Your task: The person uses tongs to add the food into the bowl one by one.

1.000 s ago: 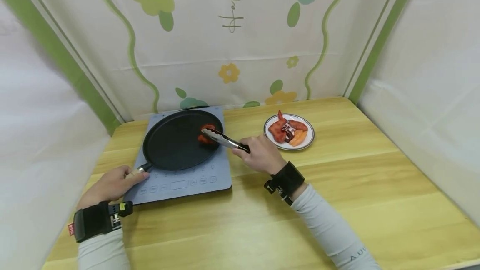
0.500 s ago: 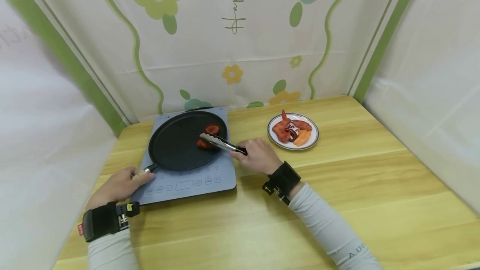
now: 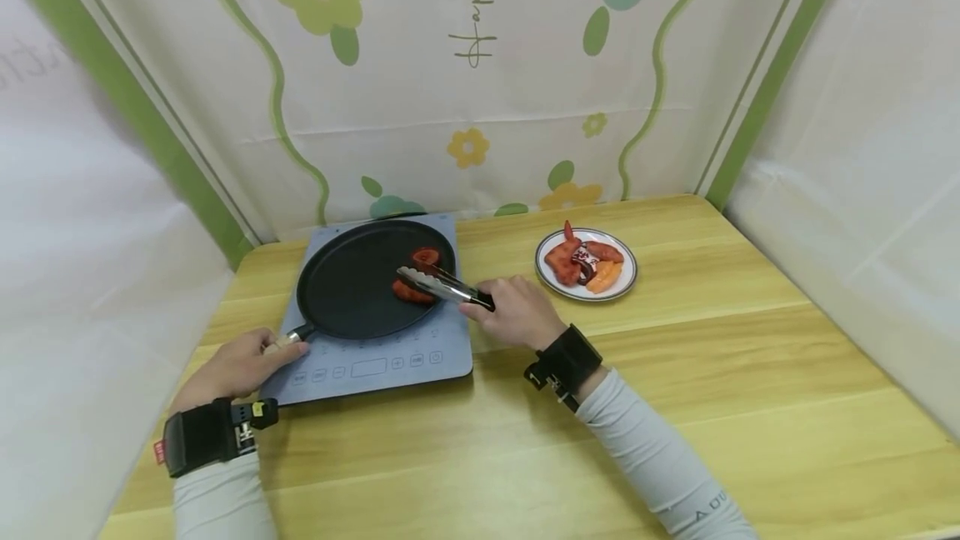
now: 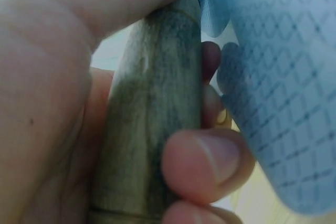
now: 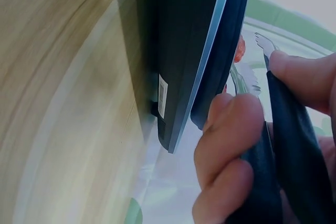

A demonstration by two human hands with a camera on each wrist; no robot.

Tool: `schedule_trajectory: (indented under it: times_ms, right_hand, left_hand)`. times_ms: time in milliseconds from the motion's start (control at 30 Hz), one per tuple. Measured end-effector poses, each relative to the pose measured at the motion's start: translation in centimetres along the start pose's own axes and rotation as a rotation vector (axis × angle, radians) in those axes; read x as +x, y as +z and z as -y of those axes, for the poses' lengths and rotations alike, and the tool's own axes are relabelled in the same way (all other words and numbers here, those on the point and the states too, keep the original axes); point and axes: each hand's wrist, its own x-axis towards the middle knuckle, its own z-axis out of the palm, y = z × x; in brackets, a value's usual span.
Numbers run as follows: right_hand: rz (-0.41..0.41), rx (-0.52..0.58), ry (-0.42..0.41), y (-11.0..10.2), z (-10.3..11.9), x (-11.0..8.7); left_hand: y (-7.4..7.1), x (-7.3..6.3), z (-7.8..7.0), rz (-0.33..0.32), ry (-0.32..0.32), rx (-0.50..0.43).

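Observation:
My left hand (image 3: 236,365) grips the wooden handle (image 4: 155,98) of a flat black frying pan (image 3: 348,282), with its fingers curled round the wood. In my right hand (image 3: 517,311) is a pair of metal tongs (image 3: 441,283) with black grips. Their two arms stand apart in the right wrist view, and their scalloped tips are over the pan's right side. Near the tips lie a reddish-orange food piece (image 3: 410,292) on the near side and a red ring-shaped slice (image 3: 425,256) on the far side. Whether the tongs touch either piece I cannot tell.
Under the pan sits a grey induction cooktop (image 3: 444,340) with touch buttons along its front. To the right, a white plate (image 3: 628,270) with a dark rim holds several food pieces. A flower-printed curtain (image 3: 525,90) hangs behind the wooden table (image 3: 675,357).
The tong tips have shifted slightly left and toward me, off the ring slice. Both food pieces now show more, farther apart. The left hand stays on the handle; the camera view shifted a little.

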Motion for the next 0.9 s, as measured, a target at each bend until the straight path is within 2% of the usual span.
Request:
schedule_trajectory:
  times_ms: [400,900]
  right_hand:
    - [-0.015,-0.057,-0.010,-0.2,0.0,-0.1]
    - [-0.049,-0.072,0.021,-2.1,0.0,-0.9]
  left_hand:
    - [-0.1,0.3,0.3,0.002,0.009,0.019]
    - [-0.1,0.6,0.4,0.006,0.027,0.028]
